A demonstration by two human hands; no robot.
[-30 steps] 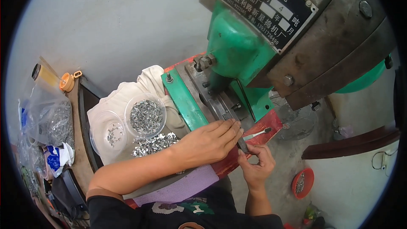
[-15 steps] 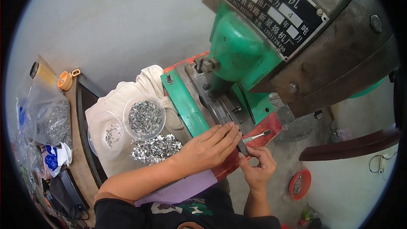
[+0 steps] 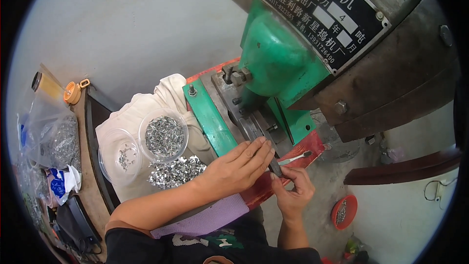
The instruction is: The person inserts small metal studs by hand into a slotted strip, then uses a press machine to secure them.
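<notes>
- At the near end of the green machine (image 3: 278, 58), a dark metal bar (image 3: 275, 167) pokes out between the two hands.
- The right hand (image 3: 294, 186) pinches the near end of the bar with its thumb and fingers.
- The left hand (image 3: 244, 164) lies over the metal just left of the bar, with its fingers close together. I cannot tell if it grips something underneath.
- A toothbrush (image 3: 295, 158) with a dark head lies right of the bar, on the red board (image 3: 312, 143) under the machine.
- Far to the left of the left hand, a clear tub (image 3: 142, 134) holds lots of thin silver bits (image 3: 164, 134).
- Left of that tub is another clear tub (image 3: 110, 154) with just a few bits in it.
- A pile of small shiny pieces (image 3: 176, 172) sits on the near side of the fuller tub.
- Nearer still is a purple mat (image 3: 205, 217).
- On the floor at the right, a red bowl (image 3: 351, 205) has metal bits in it.
</notes>
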